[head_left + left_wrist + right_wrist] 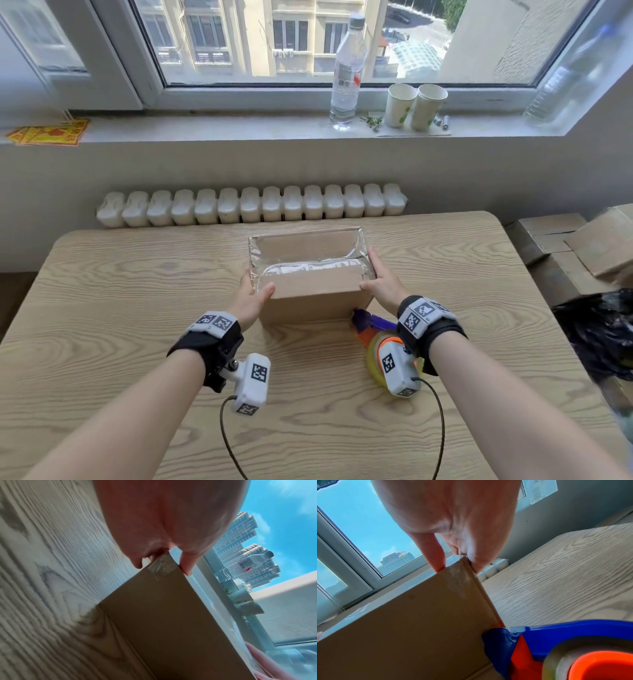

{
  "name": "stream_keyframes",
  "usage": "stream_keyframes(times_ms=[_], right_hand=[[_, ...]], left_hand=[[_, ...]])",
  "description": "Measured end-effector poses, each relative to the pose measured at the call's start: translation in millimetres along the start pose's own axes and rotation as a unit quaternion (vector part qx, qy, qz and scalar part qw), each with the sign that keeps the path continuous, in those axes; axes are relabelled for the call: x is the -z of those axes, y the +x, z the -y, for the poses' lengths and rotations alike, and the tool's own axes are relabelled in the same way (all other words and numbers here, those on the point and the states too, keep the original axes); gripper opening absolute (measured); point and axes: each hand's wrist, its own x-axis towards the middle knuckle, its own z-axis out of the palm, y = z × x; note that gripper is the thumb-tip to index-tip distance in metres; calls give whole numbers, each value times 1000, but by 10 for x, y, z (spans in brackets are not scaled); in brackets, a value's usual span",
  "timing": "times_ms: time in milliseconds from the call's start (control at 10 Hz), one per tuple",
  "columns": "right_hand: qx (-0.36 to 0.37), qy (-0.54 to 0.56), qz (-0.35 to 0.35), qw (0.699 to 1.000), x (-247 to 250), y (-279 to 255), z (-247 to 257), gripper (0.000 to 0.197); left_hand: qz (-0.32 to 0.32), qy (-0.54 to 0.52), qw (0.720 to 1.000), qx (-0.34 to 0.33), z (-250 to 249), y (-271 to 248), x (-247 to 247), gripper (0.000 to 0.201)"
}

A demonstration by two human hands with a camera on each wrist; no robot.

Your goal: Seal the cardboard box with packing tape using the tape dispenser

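Observation:
A brown cardboard box point(308, 284) stands in the middle of the wooden table point(137, 308), with shiny clear tape across its top and along its edges. My left hand point(257, 287) grips its near left corner, thumb on top and fingers down the side. On the near right corner my right hand point(375, 274) grips the same way. Both wrist views show a taped corner of the box point(163, 615) point(419, 615) pinched between thumb and fingers. The blue and orange tape dispenser point(371, 334) point(556, 642) lies on the table under my right wrist, its nose touching the box's near right bottom corner.
A white radiator point(250, 205) runs behind the table. On the windowsill stand a water bottle point(346, 75) and two paper cups point(416, 106). Cardboard boxes point(565, 240) are stacked to the right of the table, with a dark blurred object point(603, 329) nearer.

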Motion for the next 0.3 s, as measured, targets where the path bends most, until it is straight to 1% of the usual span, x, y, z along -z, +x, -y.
stream_keyframes(times_ms=[100, 200, 300], right_hand=[[1, -19, 10, 1000, 3, -63, 27, 84], [5, -48, -28, 998, 28, -142, 106, 80], [13, -117, -93, 989, 127, -165, 237, 72]], left_hand=[[-14, 29, 999, 1, -173, -127, -56, 71], [-57, 72, 996, 21, -357, -230, -43, 77], [-89, 97, 991, 28, -486, -324, 50, 78]])
